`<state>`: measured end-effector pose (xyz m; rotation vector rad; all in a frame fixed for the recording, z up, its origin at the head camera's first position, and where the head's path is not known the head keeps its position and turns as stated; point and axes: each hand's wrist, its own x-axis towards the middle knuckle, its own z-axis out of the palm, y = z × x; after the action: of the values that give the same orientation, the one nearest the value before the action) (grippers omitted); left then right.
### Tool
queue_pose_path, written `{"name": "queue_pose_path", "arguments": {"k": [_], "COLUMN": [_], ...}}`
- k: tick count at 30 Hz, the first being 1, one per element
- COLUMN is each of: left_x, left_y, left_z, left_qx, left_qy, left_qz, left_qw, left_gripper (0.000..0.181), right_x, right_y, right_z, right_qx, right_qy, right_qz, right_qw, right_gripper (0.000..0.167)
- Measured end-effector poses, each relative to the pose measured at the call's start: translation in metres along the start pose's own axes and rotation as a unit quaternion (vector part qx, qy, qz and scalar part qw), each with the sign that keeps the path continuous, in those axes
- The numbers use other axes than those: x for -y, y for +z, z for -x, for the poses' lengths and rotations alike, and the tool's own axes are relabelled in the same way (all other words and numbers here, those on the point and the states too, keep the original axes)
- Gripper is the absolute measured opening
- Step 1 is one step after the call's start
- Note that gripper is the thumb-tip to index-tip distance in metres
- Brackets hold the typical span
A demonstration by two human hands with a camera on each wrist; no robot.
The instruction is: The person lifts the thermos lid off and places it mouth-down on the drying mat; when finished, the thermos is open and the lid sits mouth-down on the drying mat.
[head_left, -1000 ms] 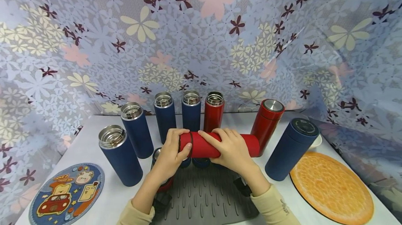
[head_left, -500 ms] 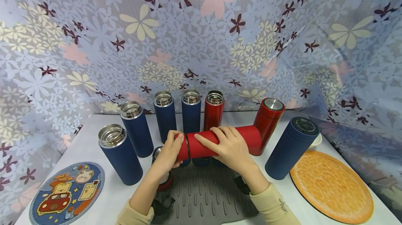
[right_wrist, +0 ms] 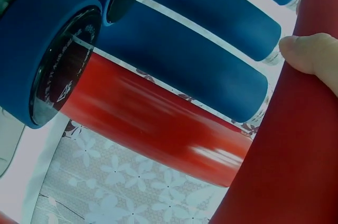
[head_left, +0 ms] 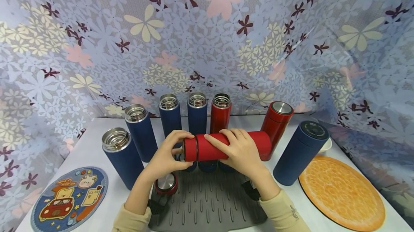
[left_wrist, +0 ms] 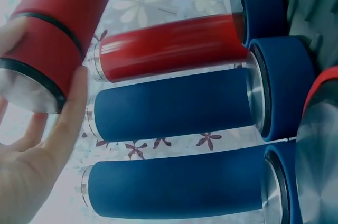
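A matte red thermos [head_left: 207,151] is held sideways above the grey mat [head_left: 210,199], its lid end toward the left. My right hand [head_left: 240,149] grips the middle of its body. At the other end, my left hand [head_left: 163,158] holds the lid [head_left: 191,149] between thumb and fingers. A black ring separates lid from body, and the steel top of the lid [left_wrist: 26,89] shows in the left wrist view. Below my left hand, a loose red lid with a steel top [head_left: 166,183] sits on the mat. Blue lids [head_left: 208,166] stand partly hidden under the thermos.
Several lidless blue thermoses [head_left: 142,136] and a lidless red one [head_left: 220,118] stand behind. Lidded thermoses, red [head_left: 275,127] and blue [head_left: 299,156], stand right. Round mats, orange [head_left: 343,192] and cartoon-printed [head_left: 69,198], flank them. A white bowl [head_left: 326,146] is partly hidden.
My left hand has turned around the lid and shifted its hold, fingers now spread over the lid's end. The thermos tilted up at its right end, then came nearer level. My right hand keeps its grip.
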<state>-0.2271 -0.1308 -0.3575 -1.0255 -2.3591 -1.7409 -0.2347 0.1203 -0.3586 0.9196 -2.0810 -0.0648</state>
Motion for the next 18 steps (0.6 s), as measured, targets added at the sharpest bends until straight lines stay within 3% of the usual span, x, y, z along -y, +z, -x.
{"name": "queue_pose_path", "arguments": {"k": [8,12,18], "left_x": [-0.0008,-0.0014,-0.0015], "left_y": [-0.0045,-0.0058,-0.0035], "left_z": [0.0014,0.0014,-0.0002], "left_qx": [-0.014,-0.011,-0.035], "left_qy": [-0.049,-0.08,-0.137], "left_qz": [-0.021,0.011,0.064], "left_qw": [0.9985,0.9967,0.9879], "left_gripper": [0.065,0.065,0.053], "right_x": [0.002,0.0031,0.004], "right_y": [0.0004,0.001,-0.0001], "right_z": [0.0,-0.001,-0.0022], "right_qx": [0.006,-0.002,-0.009], "right_qy": [0.001,-0.002,-0.003], "right_qz": [-0.02,-0.029,0.005], "right_qw": [0.9998,0.9996,0.9999], "right_gripper": [0.094,0.095,0.093]}}
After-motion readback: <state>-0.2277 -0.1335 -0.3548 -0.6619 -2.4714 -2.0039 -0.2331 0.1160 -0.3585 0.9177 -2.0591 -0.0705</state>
